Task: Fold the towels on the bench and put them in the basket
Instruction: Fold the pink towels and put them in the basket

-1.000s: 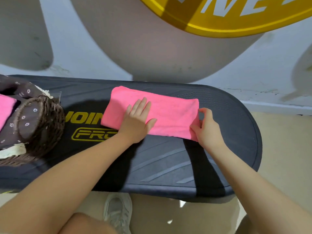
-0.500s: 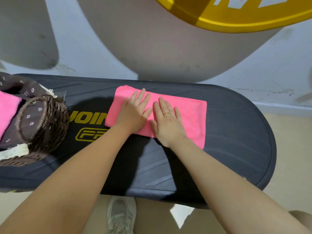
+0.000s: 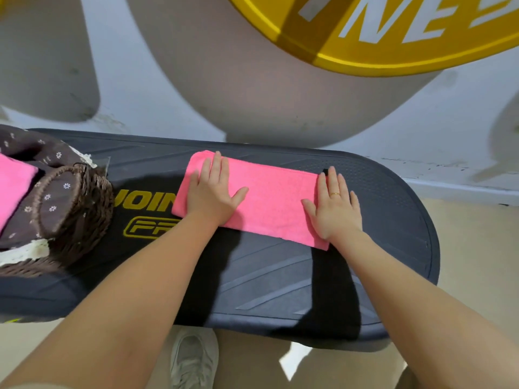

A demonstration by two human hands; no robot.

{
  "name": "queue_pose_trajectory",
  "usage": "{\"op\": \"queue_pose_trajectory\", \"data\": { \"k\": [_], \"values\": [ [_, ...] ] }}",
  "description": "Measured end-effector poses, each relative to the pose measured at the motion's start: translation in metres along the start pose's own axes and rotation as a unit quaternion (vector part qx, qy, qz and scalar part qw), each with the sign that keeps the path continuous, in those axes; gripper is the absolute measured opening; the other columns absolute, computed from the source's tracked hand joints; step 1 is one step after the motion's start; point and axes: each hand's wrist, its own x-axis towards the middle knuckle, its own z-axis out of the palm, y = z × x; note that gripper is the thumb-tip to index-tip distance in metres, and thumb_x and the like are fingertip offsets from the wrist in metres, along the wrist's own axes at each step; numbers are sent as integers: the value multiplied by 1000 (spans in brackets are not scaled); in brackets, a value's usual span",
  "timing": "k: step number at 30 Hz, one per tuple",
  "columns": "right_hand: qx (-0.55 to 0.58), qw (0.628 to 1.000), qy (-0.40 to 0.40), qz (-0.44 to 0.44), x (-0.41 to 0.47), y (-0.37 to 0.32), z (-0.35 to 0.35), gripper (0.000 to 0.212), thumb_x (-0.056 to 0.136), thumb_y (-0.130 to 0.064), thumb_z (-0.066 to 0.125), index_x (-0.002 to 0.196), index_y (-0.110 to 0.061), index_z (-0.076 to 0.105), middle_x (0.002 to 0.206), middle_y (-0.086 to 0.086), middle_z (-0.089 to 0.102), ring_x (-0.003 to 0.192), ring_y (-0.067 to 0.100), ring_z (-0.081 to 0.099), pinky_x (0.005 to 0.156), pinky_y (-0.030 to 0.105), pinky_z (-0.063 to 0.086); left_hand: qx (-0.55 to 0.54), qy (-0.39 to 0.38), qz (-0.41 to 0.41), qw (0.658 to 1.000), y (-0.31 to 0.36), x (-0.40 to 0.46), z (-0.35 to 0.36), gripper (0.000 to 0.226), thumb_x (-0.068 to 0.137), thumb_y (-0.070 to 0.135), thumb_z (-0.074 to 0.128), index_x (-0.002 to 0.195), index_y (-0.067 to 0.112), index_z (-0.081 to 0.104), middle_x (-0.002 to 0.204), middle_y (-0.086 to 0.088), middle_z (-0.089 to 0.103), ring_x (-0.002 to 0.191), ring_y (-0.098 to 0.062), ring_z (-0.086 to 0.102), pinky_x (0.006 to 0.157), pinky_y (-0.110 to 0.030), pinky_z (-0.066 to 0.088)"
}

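A pink towel (image 3: 269, 200), folded into a long strip, lies across the middle of the dark bench (image 3: 280, 276). My left hand (image 3: 212, 192) presses flat on its left end with straight fingers. Flat on the towel's right end lies my right hand (image 3: 334, 206), fingertips reaching just past the far edge. At the left stands a brown wicker basket (image 3: 73, 209) with a flowered cloth lining. Another folded pink towel (image 3: 12, 183) lies inside it.
The bench stands against a painted wall (image 3: 252, 80) with a large yellow sign. The bench's rounded right end (image 3: 429, 234) drops off to a beige floor. A grey shoe (image 3: 193, 357) shows below the near edge.
My right hand slid from the towel's middle out to its right end. My left hand slid toward the left end. The towel lies flatter.
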Motion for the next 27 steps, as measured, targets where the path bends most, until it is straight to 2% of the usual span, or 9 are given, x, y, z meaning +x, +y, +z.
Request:
{"op": "queue_pose_trajectory", "data": {
  "k": [2, 4, 6, 8, 14, 16, 18, 24, 27],
  "values": [
    [76, 996, 29, 35, -6, -5, -8, 66, 97, -36, 38, 148, -8, 6, 158, 8, -6, 146, 27, 4, 113, 46, 20, -7, 10, 47, 999, 12, -10, 0, 82, 78, 56, 25, 134, -1, 44, 143, -20, 41, 128, -35, 46, 101, -48, 39],
    [171, 980, 64, 78, -12, -6, -12, 61, 95, -21, 44, 146, -4, 15, 155, 16, 12, 139, 35, 20, 107, 46, 28, 10, 30, 103, 994, 26, -22, 1, 72, 83, 53, 33, 130, 1, 50, 138, -18, 48, 122, -32, 53, 97, -48, 43],
    [252, 959, 73, 107, -17, -4, -12, 52, 95, -11, 39, 143, -1, 21, 145, 22, 28, 130, 39, 33, 104, 45, 31, 7, -5, 162, 987, 44, -29, 4, 75, 90, 56, 34, 146, 8, 21, 156, -10, 15, 143, -23, 21, 116, -39, 17],
    [322, 936, 62, 127, -21, -1, -12, 47, 95, -9, 38, 140, 1, 26, 140, 24, 34, 124, 39, 42, 99, 43, 35, -2, -90, 168, 982, 58, -30, 1, 82, 89, 60, 34, 148, 17, -2, 157, -3, -11, 145, -17, -6, 117, -35, -6],
    [386, 905, 29, 177, -24, 0, -12, 37, 90, -10, 50, 122, 4, 38, 117, 20, 54, 109, 35, 53, 80, 35, 42, -10, -123, 137, 983, 76, -26, 9, 91, 85, 65, 39, 147, 20, -10, 155, -1, -20, 144, -17, -17, 115, -33, -12],
    [419, 890, 4, 179, -24, -3, -11, 21, 87, -14, 56, 101, -1, 47, 90, 10, 53, 86, 27, 53, 66, 30, 43, -11, -127, 132, 983, 76, -26, 9, 94, 83, 65, 42, 147, 21, -10, 155, 0, -21, 143, -17, -18, 115, -33, -12],
    [456, 871, -26, 180, -25, -7, -11, 19, 83, -17, 61, 77, -7, 46, 71, 3, 46, 65, 20, 45, 50, 25, 32, -15, -137, 134, 981, 76, -26, 7, 94, 83, 65, 44, 147, 23, -11, 155, -1, -22, 143, -18, -19, 114, -33, -13],
    [620, 767, -51, 160, -33, 18, -29, 18, 84, -3, 59, 101, 0, 62, 77, 4, 62, 67, 16, 57, 59, 26, 48, -48, -167, 137, 975, 101, -32, 5, 89, 82, 64, 46, 145, 36, -12, 154, -3, -24, 142, -22, -22, 115, -36, -11],
    [614, 781, -16, 115, -40, 44, -45, 21, 82, 0, 56, 96, -15, 63, 85, 5, 65, 77, 19, 60, 67, 28, 48, -109, -191, 171, 960, 138, -41, 9, 92, 83, 63, 46, 146, 31, -12, 155, -1, -22, 142, -20, -22, 116, -37, -11]
  ]
}}
